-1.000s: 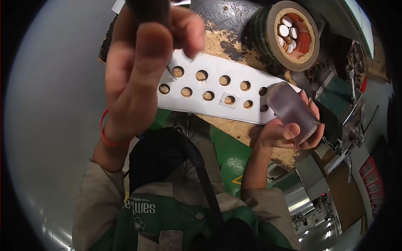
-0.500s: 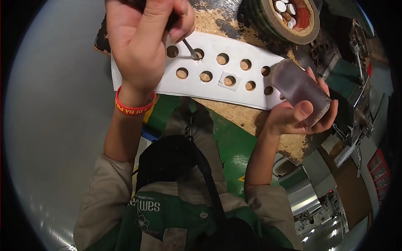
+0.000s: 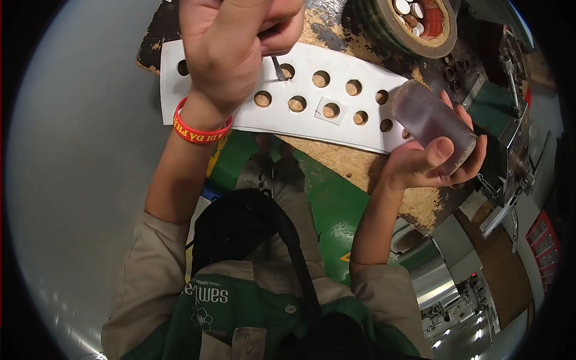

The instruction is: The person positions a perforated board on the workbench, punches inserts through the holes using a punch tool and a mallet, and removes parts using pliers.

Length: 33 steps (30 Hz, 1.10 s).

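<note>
My left hand [image 3: 240,54] is closed around a thin metal tool [image 3: 278,69] with a flat tip, like a screwdriver; its handle is hidden by my fingers. The tip is at the edge of a round hole in the upper row of a long white sheet [image 3: 201,93]. Two rows of round holes run along this sheet. In my right hand [image 3: 420,162] lies a thick translucent purple-grey cylinder [image 3: 432,123], tilted, with my thumb across its near side and my fingers around the other. It is above the sheet's right end. A small clear square [image 3: 342,112] surrounds one lower hole.
The sheet lies on a worn wooden bench [image 3: 354,159]. At its back stands a round tape-like roll [image 3: 402,30] with white discs [image 3: 402,7] inside. Several short metal rings [image 3: 450,74] and a green metal clamp device [image 3: 495,99] are at the right.
My left hand has moved to the right and slightly up, and the tool stands more upright at the same hole. My right hand and the cylinder have barely shifted.
</note>
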Each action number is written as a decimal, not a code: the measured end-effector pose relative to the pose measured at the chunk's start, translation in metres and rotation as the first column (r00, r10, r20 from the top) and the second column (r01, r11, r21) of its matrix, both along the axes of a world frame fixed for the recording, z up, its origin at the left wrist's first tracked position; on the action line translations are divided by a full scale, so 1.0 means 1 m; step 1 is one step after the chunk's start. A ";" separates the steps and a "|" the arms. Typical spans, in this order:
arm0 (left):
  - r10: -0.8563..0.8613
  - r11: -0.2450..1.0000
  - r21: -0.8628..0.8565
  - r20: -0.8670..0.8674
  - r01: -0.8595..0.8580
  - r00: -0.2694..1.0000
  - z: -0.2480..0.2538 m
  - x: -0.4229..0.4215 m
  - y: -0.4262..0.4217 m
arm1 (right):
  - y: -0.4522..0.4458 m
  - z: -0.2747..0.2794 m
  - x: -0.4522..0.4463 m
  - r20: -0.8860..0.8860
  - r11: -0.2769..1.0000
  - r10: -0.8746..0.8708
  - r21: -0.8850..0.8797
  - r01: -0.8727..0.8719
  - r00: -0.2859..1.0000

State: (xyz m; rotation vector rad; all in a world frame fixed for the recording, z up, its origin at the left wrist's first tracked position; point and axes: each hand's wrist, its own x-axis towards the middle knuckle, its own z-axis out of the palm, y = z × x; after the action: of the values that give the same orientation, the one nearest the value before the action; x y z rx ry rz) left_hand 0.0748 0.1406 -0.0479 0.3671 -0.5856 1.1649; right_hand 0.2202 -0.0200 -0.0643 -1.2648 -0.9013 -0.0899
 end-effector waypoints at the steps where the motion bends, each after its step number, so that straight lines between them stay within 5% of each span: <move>1: 0.003 0.999 0.032 -0.054 -0.001 0.999 -0.002 0.000 0.002 | 0.000 0.000 0.000 0.000 1.000 0.004 -0.002 -0.004 1.000; 4: 0.209 0.978 0.095 -0.346 -0.187 0.915 0.011 0.001 -0.002 | 0.000 -0.001 0.000 -0.015 1.000 -0.006 0.002 0.006 1.000; 8: 0.347 0.938 0.156 -0.458 -0.310 0.818 0.019 0.008 -0.006 | 0.000 -0.002 0.001 -0.006 1.000 0.003 -0.001 -0.003 1.000; 9: 0.342 0.931 0.276 -0.419 -0.241 0.841 0.010 0.005 0.003 | 0.000 -0.002 0.001 -0.005 1.000 0.003 -0.001 -0.003 1.000; 13: 0.330 0.940 0.221 -0.390 -0.260 0.860 0.004 0.008 0.001 | 0.000 -0.001 0.000 -0.008 1.000 -0.001 -0.004 0.001 1.000; 18: 0.648 0.672 0.619 -0.225 -0.406 0.728 -0.009 0.011 0.014 | -0.002 -0.003 0.001 -0.027 1.000 0.017 0.010 -0.017 0.999; 19: 0.649 0.670 0.622 -0.227 -0.405 0.726 -0.012 0.007 0.010 | -0.002 -0.002 0.000 -0.029 1.000 0.014 0.004 -0.014 0.999; 21: 0.331 0.921 0.322 -0.356 -0.218 0.874 -0.018 -0.001 0.003 | -0.001 -0.001 -0.001 -0.032 1.000 0.022 0.015 -0.021 0.999; 22: 0.353 0.917 0.316 -0.348 -0.246 0.869 -0.018 0.000 0.005 | -0.001 0.000 -0.002 -0.044 0.999 0.036 0.006 -0.036 0.998; 24: 0.175 0.942 0.011 -0.868 -0.334 0.465 0.026 -0.017 -0.027 | -0.005 0.008 0.002 -0.016 0.995 0.088 -0.053 -0.088 0.996; 25: 0.391 0.916 0.392 -0.832 -0.081 0.393 0.020 -0.031 -0.013 | -0.007 0.018 0.003 -0.086 0.984 0.108 -0.132 -0.119 0.990; 26: 0.491 0.869 0.426 -0.807 -0.254 0.327 0.027 -0.017 -0.025 | -0.003 0.040 0.002 -0.073 0.988 0.128 -0.079 -0.134 0.989; 29: 0.456 0.879 0.396 -0.862 -0.266 0.221 0.017 -0.022 -0.025 | 0.029 0.130 -0.012 0.047 0.972 0.144 0.182 -0.150 0.988; 31: 0.521 0.838 0.462 -0.837 -0.291 0.168 0.019 -0.024 -0.028 | 0.046 0.171 -0.019 0.075 0.943 0.328 0.030 -0.331 0.942; 33: 0.612 0.776 0.571 -0.784 -0.267 0.101 0.020 -0.018 -0.030 | 0.063 0.194 -0.011 0.440 0.939 0.320 -0.264 -0.220 0.839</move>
State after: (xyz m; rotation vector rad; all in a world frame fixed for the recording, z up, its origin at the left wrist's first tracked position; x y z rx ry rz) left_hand 0.0571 0.1104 -0.0276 1.5203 0.5765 1.1561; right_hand 0.2087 0.0433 0.1301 -1.3123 -1.5479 -0.0876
